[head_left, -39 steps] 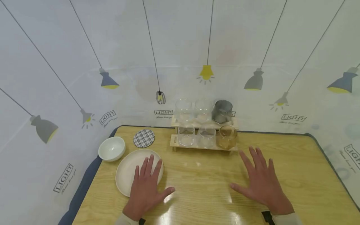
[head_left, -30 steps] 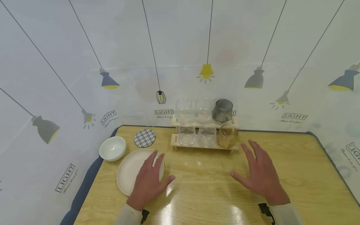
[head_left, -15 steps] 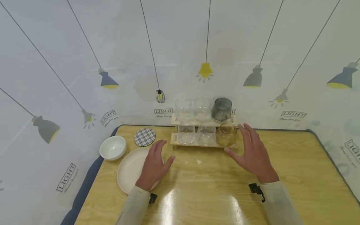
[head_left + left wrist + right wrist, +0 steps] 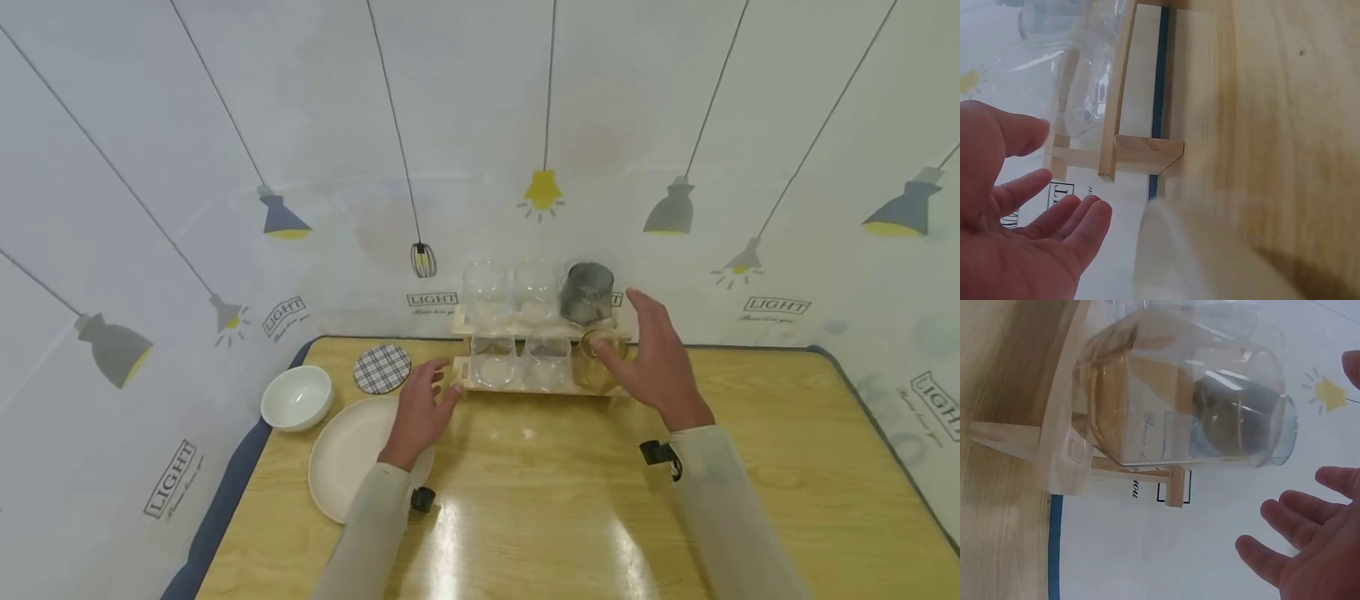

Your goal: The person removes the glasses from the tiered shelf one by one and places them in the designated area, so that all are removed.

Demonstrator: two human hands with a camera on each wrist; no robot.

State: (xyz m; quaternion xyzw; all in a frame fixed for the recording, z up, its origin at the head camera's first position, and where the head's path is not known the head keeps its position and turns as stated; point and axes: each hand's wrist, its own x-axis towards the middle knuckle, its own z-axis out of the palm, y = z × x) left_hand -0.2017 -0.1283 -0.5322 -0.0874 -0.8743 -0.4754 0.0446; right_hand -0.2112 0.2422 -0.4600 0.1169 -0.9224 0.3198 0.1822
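A two-tier wooden rack [image 4: 540, 391] stands at the back of the table, bearing several glasses. My right hand [image 4: 663, 367] is at its right end, thumb overlapping the amber glass [image 4: 591, 379] in the head view. The right wrist view shows that amber glass [image 4: 1141, 406] apart from the spread fingers [image 4: 1294, 519]. Behind it, on the upper tier, sits a smoky grey glass [image 4: 587, 296]. My left hand [image 4: 422, 417] hovers by the rack's left end, fingers loosely bent and holding nothing. Nearest to it on the lower tier is a clear glass [image 4: 492, 367].
Left on the table are a cream plate [image 4: 337, 458], partly under the left forearm, a white bowl [image 4: 297, 400] and a round checked coaster [image 4: 382, 369]. A printed wall covering [image 4: 465, 208] rises right behind the rack. Bare wood [image 4: 540, 492] spans the front middle.
Both hands have moved forward from over the front of the table to the rack. The right has also gone left to the amber glass. The glasses have stayed in place.
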